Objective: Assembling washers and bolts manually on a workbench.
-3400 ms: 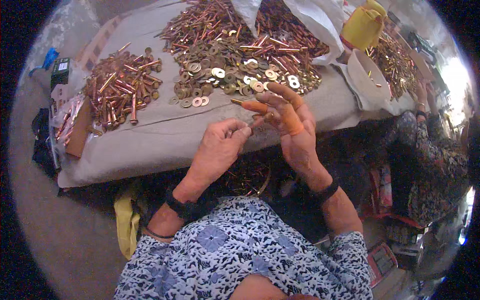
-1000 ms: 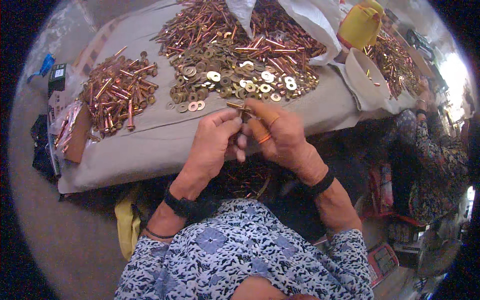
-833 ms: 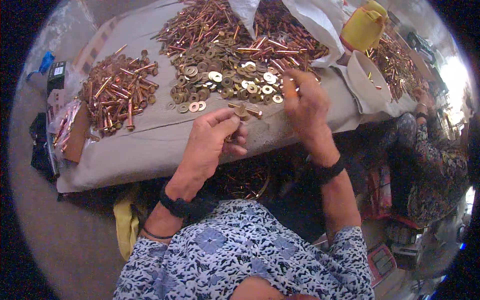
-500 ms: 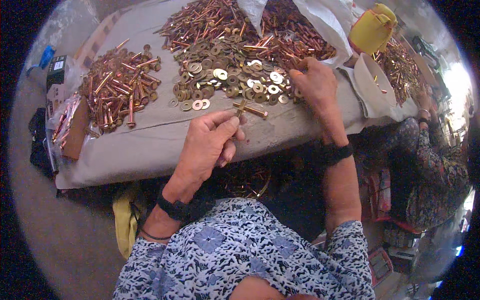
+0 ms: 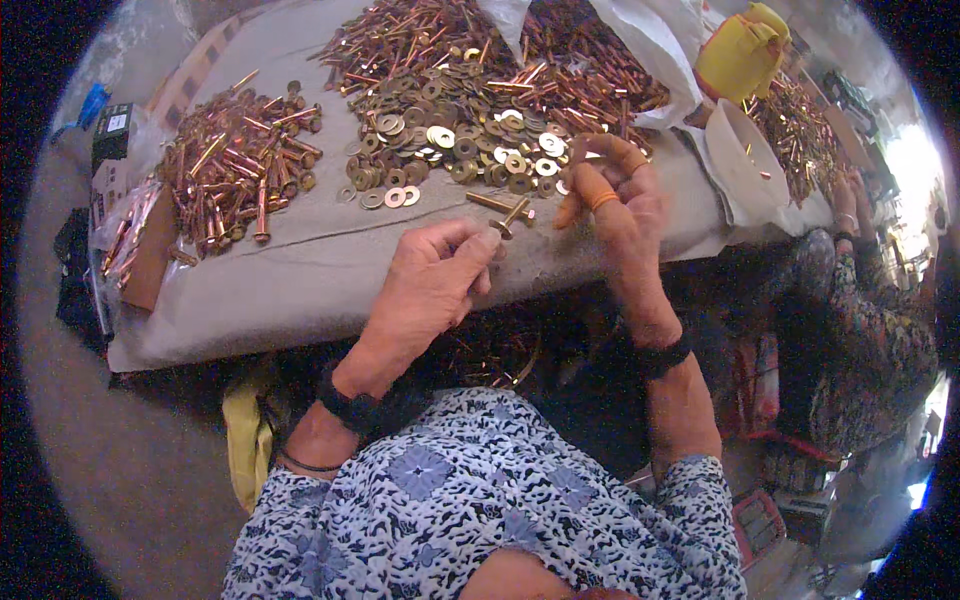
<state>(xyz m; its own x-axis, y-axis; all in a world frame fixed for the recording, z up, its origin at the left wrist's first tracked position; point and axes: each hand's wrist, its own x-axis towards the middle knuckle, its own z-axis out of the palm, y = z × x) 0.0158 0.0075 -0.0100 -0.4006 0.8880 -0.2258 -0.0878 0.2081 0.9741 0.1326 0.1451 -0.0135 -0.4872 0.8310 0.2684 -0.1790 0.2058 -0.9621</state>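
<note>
My left hand (image 5: 430, 285) pinches a brass-coloured bolt (image 5: 516, 212) between thumb and fingers. The bolt slants up and away, with a dark round disc at its lower end, a washer or the head; I cannot tell which. Just beyond it, another bolt (image 5: 485, 202) lies on the cloth-covered table. My right hand (image 5: 625, 205) hovers at the near right edge of the washer heap (image 5: 430, 130), slightly blurred. Its fingers are curved and apart, with orange coverings on some of them. Nothing shows clearly between them.
Long bolts form a large heap (image 5: 400, 40) behind the washers, and a smaller bolt pile (image 5: 240, 165) lies left. At right stand a white tub (image 5: 745, 150) and a yellow container (image 5: 740, 55). A co-worker's arm (image 5: 850, 230) reaches in at far right. A cardboard box (image 5: 150, 250) sits at left.
My right hand has drawn back from the washers, toward me and slightly left, with its fingers spreading. My left hand has shifted a little right, and its bolt now tilts to the right.
</note>
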